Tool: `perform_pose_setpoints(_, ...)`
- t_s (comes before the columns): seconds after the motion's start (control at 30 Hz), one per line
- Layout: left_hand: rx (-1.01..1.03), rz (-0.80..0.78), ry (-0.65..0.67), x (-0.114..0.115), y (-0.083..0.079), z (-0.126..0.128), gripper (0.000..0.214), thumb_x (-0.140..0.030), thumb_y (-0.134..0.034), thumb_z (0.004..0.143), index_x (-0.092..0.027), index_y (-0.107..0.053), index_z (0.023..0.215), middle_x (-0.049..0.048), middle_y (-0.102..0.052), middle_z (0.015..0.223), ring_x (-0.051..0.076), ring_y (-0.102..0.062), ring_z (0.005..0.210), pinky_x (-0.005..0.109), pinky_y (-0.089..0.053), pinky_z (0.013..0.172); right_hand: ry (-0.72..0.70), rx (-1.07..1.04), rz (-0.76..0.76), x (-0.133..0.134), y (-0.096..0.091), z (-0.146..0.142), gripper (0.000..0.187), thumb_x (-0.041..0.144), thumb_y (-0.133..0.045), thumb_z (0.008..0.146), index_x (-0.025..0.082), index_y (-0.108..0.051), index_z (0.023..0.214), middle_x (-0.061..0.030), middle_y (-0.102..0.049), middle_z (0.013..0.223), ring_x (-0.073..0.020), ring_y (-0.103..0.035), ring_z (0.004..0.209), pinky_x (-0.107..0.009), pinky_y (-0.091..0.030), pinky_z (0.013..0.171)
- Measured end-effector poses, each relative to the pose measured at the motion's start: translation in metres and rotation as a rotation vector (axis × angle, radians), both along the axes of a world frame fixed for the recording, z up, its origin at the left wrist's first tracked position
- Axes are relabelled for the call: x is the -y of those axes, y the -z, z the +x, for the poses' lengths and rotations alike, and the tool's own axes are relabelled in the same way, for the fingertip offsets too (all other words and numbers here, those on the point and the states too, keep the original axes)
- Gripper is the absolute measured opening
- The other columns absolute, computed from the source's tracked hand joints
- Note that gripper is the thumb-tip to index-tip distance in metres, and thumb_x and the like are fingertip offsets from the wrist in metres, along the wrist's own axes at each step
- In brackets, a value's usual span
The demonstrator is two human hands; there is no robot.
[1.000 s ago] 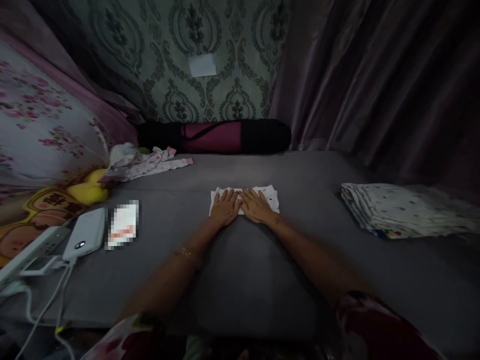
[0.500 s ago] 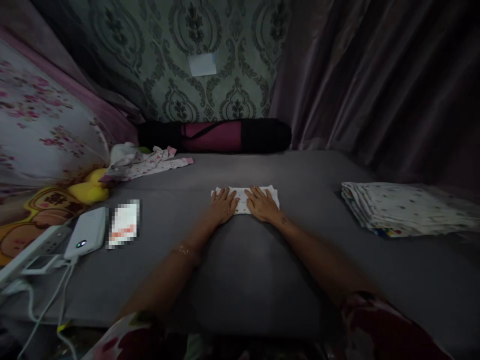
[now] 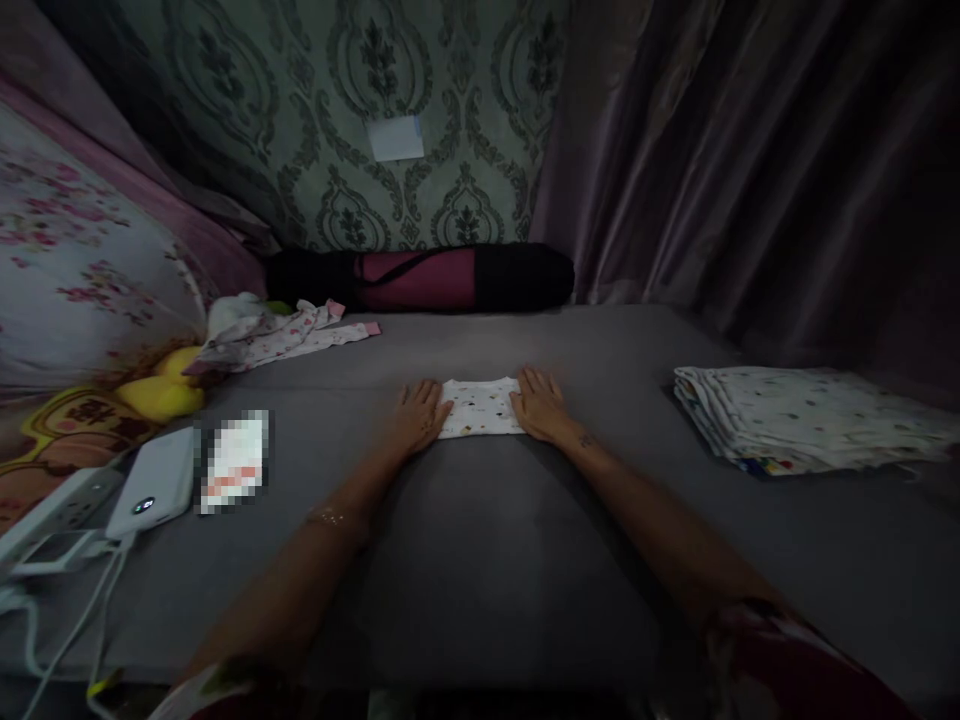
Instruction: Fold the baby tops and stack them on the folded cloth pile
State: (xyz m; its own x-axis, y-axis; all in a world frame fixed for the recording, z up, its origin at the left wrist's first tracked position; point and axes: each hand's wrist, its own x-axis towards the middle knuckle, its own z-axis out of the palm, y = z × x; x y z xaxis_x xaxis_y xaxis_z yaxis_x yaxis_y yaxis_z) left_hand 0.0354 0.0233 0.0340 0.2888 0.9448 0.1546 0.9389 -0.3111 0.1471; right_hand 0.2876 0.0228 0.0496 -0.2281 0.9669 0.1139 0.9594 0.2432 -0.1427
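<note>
A small white folded garment with tiny dark and coloured prints lies flat on the grey sheet, in the middle of the head view. My left hand rests palm down at its left edge, fingers stretched forward and the thumb side against the cloth. At the right edge lies my right hand, also flat, its fingers spread a little and its thumb side on the fabric. Neither hand grips anything. The hands cover the garment's side edges in part.
A folded printed cloth pile lies at the right. A pink-and-black long bag runs along the wall. At the left are a crumpled printed garment, a yellow plush, a power bank, a power strip and cables.
Both hands have slid outward from the top of the garment to its left and right edges, uncovering its middle. The view has shifted slightly.
</note>
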Motion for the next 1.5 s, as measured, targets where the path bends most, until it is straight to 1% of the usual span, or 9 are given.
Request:
perform_pose_setpoints(0.1,0.057,-0.008,0.027,-0.004,0.011,-0.012,0.06,-0.048,-0.026,0.097,-0.012,-0.042,0.142,0.017,-0.041,0.149,0.029,-0.035,0.14,0.047,-0.028,0.114,0.006,0.007,-0.03,-0.001,0.009,0.011,0.063,0.038,-0.022,0.097,-0.001,-0.036,0.145,-0.0194,-0.032,0.154,-0.0278,-0.025,0.144,-0.04,-0.019,0.117)
perform_pose_setpoints(0.3,0.184,-0.008,0.018,-0.004,0.018,-0.015,0.057,-0.045,-0.027,0.097,-0.011,-0.044,0.14,0.0165,-0.041,0.15,0.029,-0.034,0.141,0.05,-0.026,0.115,-0.011,0.012,-0.053,-0.004,0.011,0.014,0.064,0.038,-0.023,0.097,-0.002,-0.034,0.145,-0.0194,-0.032,0.154,-0.028,-0.024,0.144,-0.038,-0.019,0.118)
perform_pose_setpoints(0.43,0.348,0.08,0.005,-0.005,0.022,-0.019,0.056,-0.043,-0.028,0.096,-0.009,-0.053,0.132,0.0176,-0.046,0.145,0.027,-0.039,0.138,0.045,-0.03,0.115,0.003,0.047,-0.112,-0.005,-0.003,0.008,0.062,0.039,-0.021,0.098,0.003,-0.035,0.146,-0.0187,-0.031,0.154,-0.0294,-0.024,0.144,-0.048,-0.017,0.117)
perform_pose_setpoints(0.53,0.426,0.134,-0.055,-0.006,0.026,-0.023,0.052,-0.042,-0.031,0.096,-0.01,-0.058,0.127,0.0162,-0.047,0.144,0.028,-0.04,0.137,0.045,-0.031,0.115,-0.046,0.028,-0.051,-0.004,-0.009,-0.003,0.06,0.041,-0.017,0.099,0.012,-0.035,0.148,-0.0148,-0.027,0.157,-0.0285,-0.02,0.145,-0.054,-0.013,0.117)
perform_pose_setpoints(0.83,0.384,0.114,-0.1,-0.005,0.022,-0.022,0.043,-0.029,-0.037,0.093,-0.013,-0.062,0.124,0.0127,-0.054,0.136,0.024,-0.05,0.127,0.04,-0.037,0.112,-0.118,0.03,-0.061,-0.002,0.008,-0.015,0.059,0.043,-0.014,0.1,0.019,-0.032,0.151,-0.0099,-0.027,0.157,-0.0262,-0.02,0.146,-0.056,-0.014,0.116)
perform_pose_setpoints(1.0,0.45,0.116,-0.113,-0.009,0.026,-0.025,0.042,-0.03,-0.037,0.094,-0.017,-0.063,0.123,0.0093,-0.056,0.135,0.022,-0.052,0.125,0.037,-0.039,0.11,-0.108,0.055,-0.162,-0.007,-0.006,-0.018,0.059,0.044,-0.016,0.1,0.018,-0.032,0.15,-0.0117,-0.025,0.158,-0.0289,-0.019,0.146,-0.059,-0.014,0.115)
perform_pose_setpoints(1.13,0.503,0.13,-0.122,-0.012,0.031,-0.026,0.044,-0.031,-0.035,0.094,-0.014,-0.063,0.122,0.0111,-0.056,0.135,0.022,-0.053,0.124,0.037,-0.039,0.11,-0.203,0.017,-0.056,-0.006,-0.015,-0.044,0.058,0.041,-0.019,0.1,0.014,-0.033,0.149,-0.0136,-0.024,0.158,-0.0264,-0.018,0.146,-0.053,-0.013,0.116)
perform_pose_setpoints(1.27,0.507,0.135,-0.133,-0.011,0.031,-0.026,0.042,-0.028,-0.038,0.092,-0.012,-0.063,0.122,0.0132,-0.056,0.135,0.023,-0.054,0.124,0.037,-0.04,0.11,-0.31,-0.039,-0.047,0.0,-0.005,-0.068,0.056,0.04,-0.018,0.101,0.015,-0.034,0.149,-0.0095,-0.03,0.156,-0.022,-0.021,0.146,-0.048,-0.012,0.118)
perform_pose_setpoints(1.5,0.511,0.131,-0.153,-0.01,0.03,-0.026,0.039,-0.024,-0.04,0.09,-0.016,-0.065,0.119,0.0099,-0.059,0.131,0.022,-0.055,0.122,0.036,-0.041,0.109,-0.295,-0.055,-0.051,0.003,0.007,-0.07,0.055,0.038,-0.021,0.101,0.015,-0.036,0.148,-0.0077,-0.034,0.155,-0.0213,-0.023,0.145,-0.046,-0.012,0.118)
